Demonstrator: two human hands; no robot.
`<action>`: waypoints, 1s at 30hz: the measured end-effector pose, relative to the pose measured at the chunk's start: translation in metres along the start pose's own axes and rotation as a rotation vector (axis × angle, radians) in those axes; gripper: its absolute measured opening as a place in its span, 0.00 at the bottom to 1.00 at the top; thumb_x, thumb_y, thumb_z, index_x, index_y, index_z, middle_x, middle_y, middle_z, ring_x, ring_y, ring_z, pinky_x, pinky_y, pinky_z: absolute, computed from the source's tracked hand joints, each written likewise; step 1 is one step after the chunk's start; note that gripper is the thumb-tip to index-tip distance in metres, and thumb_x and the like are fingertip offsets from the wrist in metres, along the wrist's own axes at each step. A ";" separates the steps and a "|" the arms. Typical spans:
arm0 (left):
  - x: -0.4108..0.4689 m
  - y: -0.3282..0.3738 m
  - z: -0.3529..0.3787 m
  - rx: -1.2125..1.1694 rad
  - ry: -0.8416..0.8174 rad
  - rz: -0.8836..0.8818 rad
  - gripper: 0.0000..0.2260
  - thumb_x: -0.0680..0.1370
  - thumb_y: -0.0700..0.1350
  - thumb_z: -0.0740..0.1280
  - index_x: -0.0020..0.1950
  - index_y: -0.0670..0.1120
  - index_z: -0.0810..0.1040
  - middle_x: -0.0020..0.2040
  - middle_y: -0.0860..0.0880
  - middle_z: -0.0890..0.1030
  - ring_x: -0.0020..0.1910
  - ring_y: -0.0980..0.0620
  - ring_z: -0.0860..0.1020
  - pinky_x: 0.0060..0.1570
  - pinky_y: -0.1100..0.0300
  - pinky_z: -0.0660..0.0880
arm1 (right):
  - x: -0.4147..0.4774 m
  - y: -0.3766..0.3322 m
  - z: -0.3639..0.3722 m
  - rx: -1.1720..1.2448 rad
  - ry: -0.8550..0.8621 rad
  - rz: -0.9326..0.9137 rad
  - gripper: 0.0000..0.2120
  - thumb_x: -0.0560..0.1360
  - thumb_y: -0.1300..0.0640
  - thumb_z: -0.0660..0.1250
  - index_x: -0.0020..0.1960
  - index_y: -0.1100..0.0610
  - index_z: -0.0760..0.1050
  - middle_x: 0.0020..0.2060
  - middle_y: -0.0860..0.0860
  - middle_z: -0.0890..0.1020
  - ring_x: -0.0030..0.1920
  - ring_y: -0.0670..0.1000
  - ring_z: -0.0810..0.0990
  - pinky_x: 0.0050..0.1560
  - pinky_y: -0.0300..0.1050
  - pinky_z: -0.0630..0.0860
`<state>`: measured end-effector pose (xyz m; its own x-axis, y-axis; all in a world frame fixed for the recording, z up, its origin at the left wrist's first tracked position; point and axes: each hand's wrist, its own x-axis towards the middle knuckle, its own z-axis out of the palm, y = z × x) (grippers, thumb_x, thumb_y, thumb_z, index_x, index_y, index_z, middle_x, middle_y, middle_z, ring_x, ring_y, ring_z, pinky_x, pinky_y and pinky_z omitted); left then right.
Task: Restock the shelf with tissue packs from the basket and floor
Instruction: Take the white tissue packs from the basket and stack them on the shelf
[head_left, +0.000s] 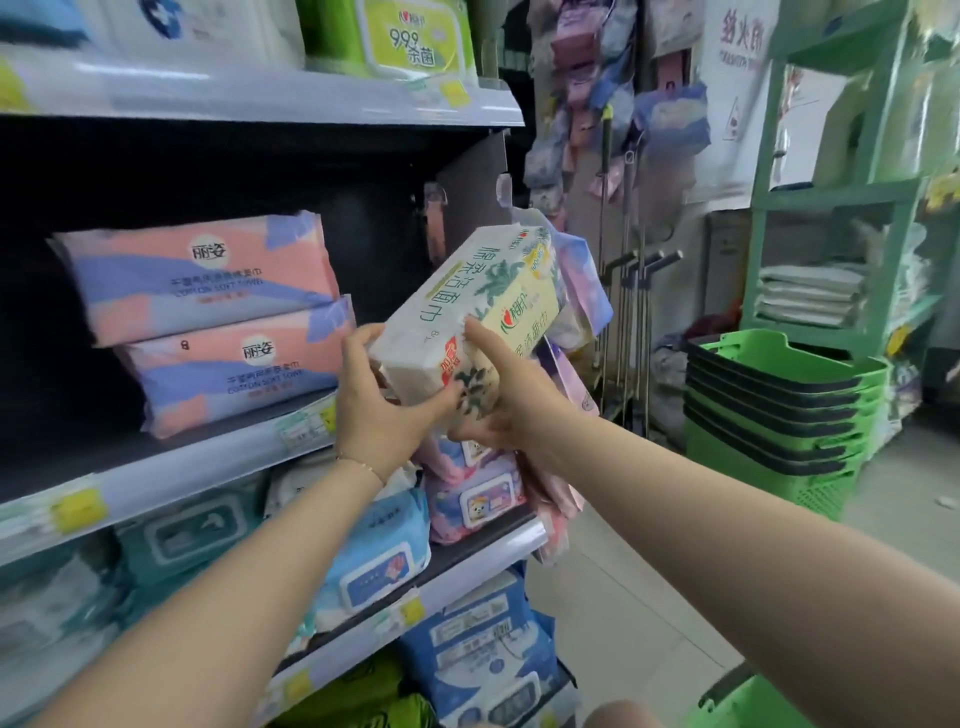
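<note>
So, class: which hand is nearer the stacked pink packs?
Left. The left hand sits just right of the pink packs; the right hand is farther right, behind the held pack.

One head-worn wide-angle view looks forward and down, close over both forearms, angled left toward grey metal shop shelving (311, 111); stacked green plastic baskets (779, 410) sit farther right of the grip.

Two tissue packs (208, 317) lay stacked on the middle shelf (171, 467) at left — a held pack (467, 312) hung just right of them, before the shelf's end; stacked baskets (779, 410) stood on the floor well right.
</note>
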<state>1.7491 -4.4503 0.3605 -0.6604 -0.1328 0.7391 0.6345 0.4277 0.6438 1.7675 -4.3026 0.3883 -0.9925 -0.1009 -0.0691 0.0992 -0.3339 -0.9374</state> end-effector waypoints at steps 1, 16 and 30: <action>0.010 0.001 -0.005 -0.008 0.024 -0.010 0.36 0.60 0.49 0.79 0.63 0.48 0.66 0.53 0.56 0.73 0.49 0.63 0.74 0.47 0.74 0.71 | 0.003 -0.002 0.003 -0.084 0.013 -0.017 0.24 0.67 0.38 0.72 0.53 0.53 0.73 0.46 0.56 0.81 0.41 0.61 0.84 0.33 0.48 0.81; 0.089 -0.011 -0.013 0.358 -0.019 0.033 0.27 0.71 0.51 0.73 0.69 0.54 0.69 0.64 0.47 0.68 0.61 0.48 0.71 0.62 0.56 0.69 | 0.062 -0.007 0.003 -1.071 0.133 -0.675 0.28 0.72 0.56 0.66 0.70 0.54 0.62 0.65 0.52 0.69 0.58 0.54 0.71 0.51 0.43 0.66; 0.104 -0.037 0.008 1.016 -0.088 0.291 0.17 0.72 0.36 0.66 0.60 0.47 0.77 0.61 0.47 0.75 0.58 0.41 0.68 0.53 0.49 0.67 | 0.106 0.007 0.014 -1.356 0.007 -0.628 0.29 0.75 0.52 0.62 0.74 0.50 0.60 0.70 0.51 0.68 0.72 0.55 0.59 0.69 0.55 0.60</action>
<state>1.6539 -4.4728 0.4116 -0.5893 0.1430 0.7952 0.1660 0.9846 -0.0540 1.6639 -4.3292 0.3793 -0.8479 -0.2689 0.4569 -0.4689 0.7826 -0.4096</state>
